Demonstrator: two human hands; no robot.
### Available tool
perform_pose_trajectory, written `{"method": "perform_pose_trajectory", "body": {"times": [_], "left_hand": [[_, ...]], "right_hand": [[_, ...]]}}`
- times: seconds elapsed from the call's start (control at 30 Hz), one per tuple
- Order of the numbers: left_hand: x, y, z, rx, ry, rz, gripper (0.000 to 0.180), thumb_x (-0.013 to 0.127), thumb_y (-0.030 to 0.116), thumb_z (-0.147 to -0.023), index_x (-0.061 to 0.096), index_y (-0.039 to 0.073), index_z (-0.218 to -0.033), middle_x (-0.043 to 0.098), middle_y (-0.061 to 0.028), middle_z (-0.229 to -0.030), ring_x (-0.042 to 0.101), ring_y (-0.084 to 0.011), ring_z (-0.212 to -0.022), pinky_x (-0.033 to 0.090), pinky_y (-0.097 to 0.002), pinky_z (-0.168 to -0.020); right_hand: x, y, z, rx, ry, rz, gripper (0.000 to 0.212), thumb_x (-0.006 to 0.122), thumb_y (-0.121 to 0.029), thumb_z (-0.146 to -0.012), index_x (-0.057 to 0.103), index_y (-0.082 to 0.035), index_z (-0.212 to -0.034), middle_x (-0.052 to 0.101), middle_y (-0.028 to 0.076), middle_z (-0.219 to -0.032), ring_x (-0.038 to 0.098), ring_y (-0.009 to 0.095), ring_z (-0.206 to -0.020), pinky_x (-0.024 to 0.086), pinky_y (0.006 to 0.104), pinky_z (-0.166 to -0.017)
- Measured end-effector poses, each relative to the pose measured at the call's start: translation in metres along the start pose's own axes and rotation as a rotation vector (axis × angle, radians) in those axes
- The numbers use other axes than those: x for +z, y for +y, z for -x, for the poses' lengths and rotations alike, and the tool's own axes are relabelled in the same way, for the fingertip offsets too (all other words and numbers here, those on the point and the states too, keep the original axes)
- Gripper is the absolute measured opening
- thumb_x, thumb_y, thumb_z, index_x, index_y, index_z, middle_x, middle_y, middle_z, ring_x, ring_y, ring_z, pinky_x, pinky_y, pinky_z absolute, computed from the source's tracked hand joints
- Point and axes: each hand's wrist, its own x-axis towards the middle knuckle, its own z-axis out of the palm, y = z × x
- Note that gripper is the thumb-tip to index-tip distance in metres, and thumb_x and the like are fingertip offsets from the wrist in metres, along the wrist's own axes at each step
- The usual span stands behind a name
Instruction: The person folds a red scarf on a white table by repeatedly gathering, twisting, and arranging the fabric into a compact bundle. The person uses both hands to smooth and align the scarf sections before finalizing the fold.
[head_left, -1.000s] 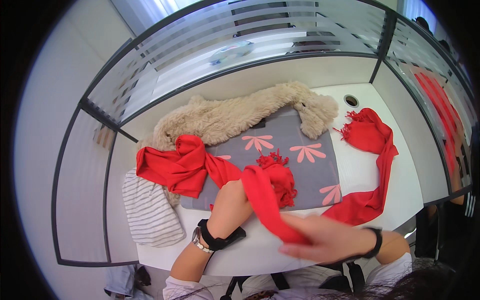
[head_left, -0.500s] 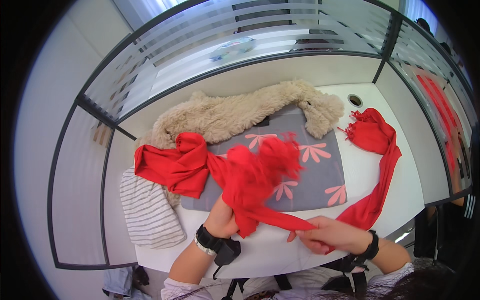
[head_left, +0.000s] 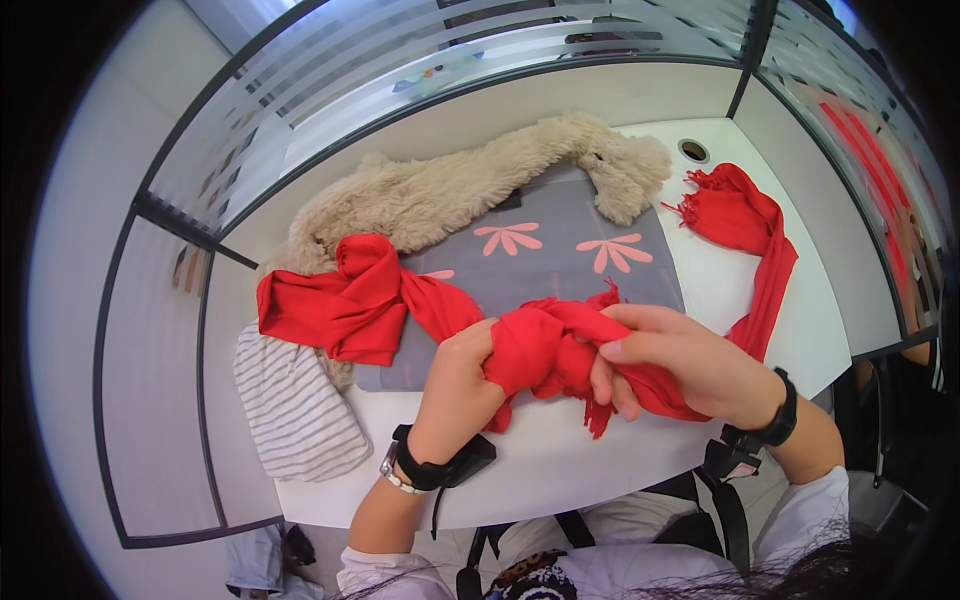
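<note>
- My left hand point(head_left: 462, 385) is a closed fist, fingers curled tight around a bunched part of the red scarf point(head_left: 545, 345), just above the near edge of the white desk point(head_left: 540, 470).
- My right hand point(head_left: 690, 365) is clamped on the same bundle from the other side: fingers pressed together and wrapped over the top, with the cloth gathered beneath them.
- Both hands are almost touching, the wad of red fabric squeezed between them, fringe dangling below.
- From my left fist the scarf runs off left into a rumpled heap point(head_left: 335, 305); from my right it trails up the right side of the desk to its fringed end point(head_left: 725, 205).
- Under the bundle lies a grey cloth with pink flowers point(head_left: 560, 255).
- A fluffy beige garment point(head_left: 450, 195) curves along the far edge of that cloth.
- A striped white garment point(head_left: 290, 405) sits at the desk's left edge, touching the red heap.
</note>
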Motion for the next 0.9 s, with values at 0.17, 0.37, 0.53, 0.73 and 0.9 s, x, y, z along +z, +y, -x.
{"method": "perform_pose_trajectory", "body": {"times": [0.17, 0.37, 0.53, 0.73, 0.9], "left_hand": [[0.008, 0.000, 0.007, -0.051, 0.221, -0.075, 0.031, 0.058, -0.003, -0.075, 0.064, -0.001, -0.105, 0.066, -0.0201, -0.088, 0.061, -0.0415, -0.085, 0.050, -0.0390, -0.075], [0.024, -0.004, 0.008, -0.138, 0.245, -0.012, 0.034, 0.062, 0.000, -0.076, 0.062, -0.004, -0.110, 0.067, -0.0241, -0.090, 0.064, -0.0440, -0.087, 0.052, -0.0403, -0.075], [0.018, 0.000, 0.012, -0.212, 0.188, -0.003, 0.036, 0.062, -0.003, -0.075, 0.059, -0.002, -0.111, 0.066, -0.0243, -0.087, 0.064, -0.0447, -0.085, 0.051, -0.0430, -0.070], [0.028, 0.000, 0.015, 0.011, 0.240, -0.146, 0.030, 0.068, 0.004, -0.075, 0.057, -0.002, -0.103, 0.063, -0.0229, -0.085, 0.062, -0.0436, -0.079, 0.049, -0.0465, -0.067], [0.026, -0.004, 0.029, 0.111, 0.172, -0.138, 0.036, 0.068, 0.007, -0.078, 0.052, 0.001, -0.111, 0.063, -0.0216, -0.096, 0.061, -0.0430, -0.089, 0.048, -0.0479, -0.072]], "right_hand": [[0.027, 0.019, 0.015, -0.311, 0.254, 0.343, 0.040, 0.058, -0.009, -0.097, 0.047, 0.001, -0.133, 0.068, 0.010, -0.092, 0.064, 0.012, -0.070, 0.050, 0.0256, -0.065], [0.064, 0.086, -0.010, -0.854, 0.401, 0.898, 0.039, 0.059, -0.005, -0.093, 0.052, 0.003, -0.131, 0.060, 0.022, -0.105, 0.064, 0.037, -0.089, 0.051, 0.0384, -0.073], [0.060, 0.078, -0.009, -0.266, 0.133, -0.091, 0.025, 0.045, -0.006, -0.101, 0.042, 0.001, -0.125, 0.066, 0.020, -0.101, 0.070, 0.026, -0.083, 0.056, 0.0346, -0.073], [0.041, 0.079, -0.030, -0.351, 0.372, 0.293, 0.050, 0.069, -0.001, -0.088, 0.037, 0.002, -0.127, 0.071, 0.013, -0.090, 0.069, 0.013, -0.080, 0.053, 0.0253, -0.072], [0.047, 0.074, -0.036, -0.506, 0.624, 0.782, 0.047, 0.086, -0.008, -0.069, 0.059, 0.001, -0.107, 0.047, 0.000, -0.074, 0.048, 0.009, -0.065, 0.041, 0.0243, -0.058]]}}
